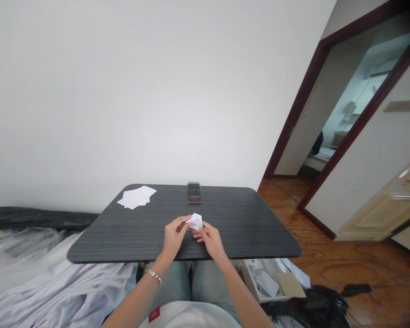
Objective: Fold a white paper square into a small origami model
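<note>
A small folded white paper (195, 222) is held between both hands, just above the front half of the dark table (239, 218). My left hand (173, 233) pinches its left edge between thumb and fingers. On its lower right side, my right hand (209, 237) grips the paper with the fingers bent round it. Several loose white sheets (135, 197) lie overlapping at the table's back left. A phone-like dark object (194, 192) rests near the middle of the back edge.
White cloth (71, 296) and clear plastic lie left of the table. Below its front right edge is an open box (259, 284) with white papers, beside black plastic bags (324, 305). A white wall (191, 91) borders the back edge; a doorway stands at the right.
</note>
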### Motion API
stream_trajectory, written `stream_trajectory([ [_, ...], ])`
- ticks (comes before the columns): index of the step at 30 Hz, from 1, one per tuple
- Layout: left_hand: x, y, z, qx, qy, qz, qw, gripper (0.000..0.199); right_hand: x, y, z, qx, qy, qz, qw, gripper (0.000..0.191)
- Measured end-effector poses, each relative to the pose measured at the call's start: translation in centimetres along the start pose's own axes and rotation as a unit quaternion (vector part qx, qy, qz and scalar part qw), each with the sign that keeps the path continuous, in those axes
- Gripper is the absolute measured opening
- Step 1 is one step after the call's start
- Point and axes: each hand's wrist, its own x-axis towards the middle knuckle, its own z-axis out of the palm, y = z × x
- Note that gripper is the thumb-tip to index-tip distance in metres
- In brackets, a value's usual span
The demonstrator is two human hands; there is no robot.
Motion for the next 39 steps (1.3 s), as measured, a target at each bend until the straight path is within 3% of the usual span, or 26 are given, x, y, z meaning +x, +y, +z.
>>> stream_trajectory([
  [21, -0.27, 0.38, -0.27, 0.024, -0.004, 0.000, 1.000, 0.023, -0.23, -0.52, -0.35, 0.034, 0.057, -0.049, 0.997, 0.047],
  [30, -0.06, 0.54, -0.01, -0.014, 0.001, -0.003, 1.000, 0.024, -0.39, -0.72, -0.06, -0.007, 0.055, -0.056, 0.997, 0.045],
  [39, -0.23, 0.36, -0.19, 0.035, 0.040, 0.026, 0.998, 0.018, -0.65, -0.68, 0.18, -0.061, 0.023, -0.090, 0.994, 0.041],
])
